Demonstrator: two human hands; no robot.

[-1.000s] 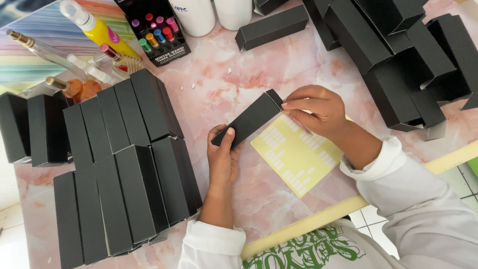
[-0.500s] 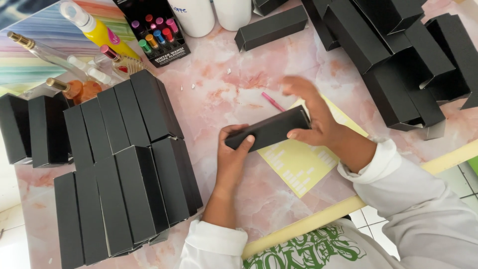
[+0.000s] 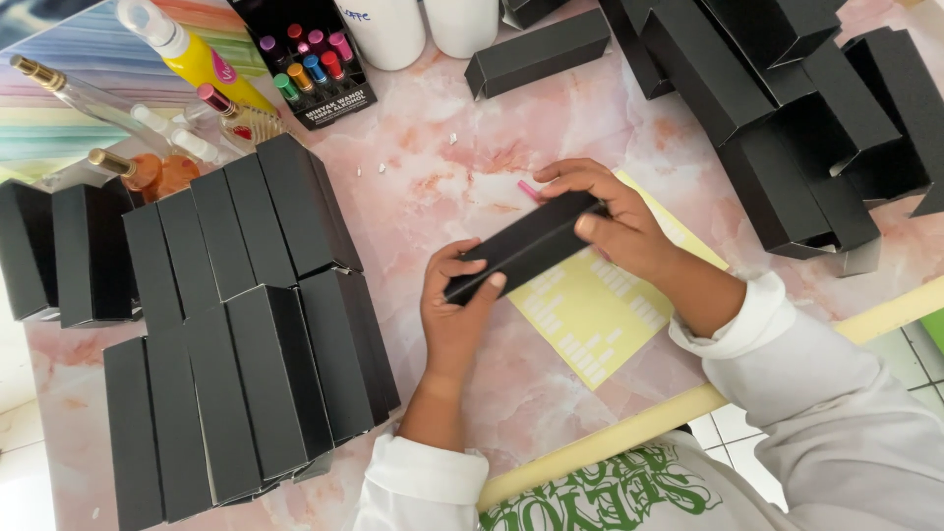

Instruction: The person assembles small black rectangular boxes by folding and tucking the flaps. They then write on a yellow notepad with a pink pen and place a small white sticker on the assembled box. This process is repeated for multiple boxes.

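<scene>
A long black cardboard box (image 3: pixel 521 251) lies nearly level between both hands, just above the pink marbled table (image 3: pixel 442 187). My left hand (image 3: pixel 454 310) grips its lower-left end with the thumb on top. My right hand (image 3: pixel 615 221) clasps its upper-right end, fingers curled over the top. Under the box and my right wrist lies a yellow sticker sheet (image 3: pixel 600 315) with rows of small pale labels. A small pink sliver (image 3: pixel 529 190) rests on the table just past the fingertips of my right hand.
Rows of black boxes (image 3: pixel 246 334) lie packed side by side at the left. A loose heap of black boxes (image 3: pixel 787 118) fills the upper right; one more (image 3: pixel 539 51) lies at top centre. Small bottles (image 3: pixel 197 59), a tray of coloured vials (image 3: pixel 310 59) and white containers (image 3: pixel 388 29) stand along the far edge.
The black box swung from steeply tilted to nearly level and shifted slightly lower. My right hand moved over its far end, uncovering the pink sliver.
</scene>
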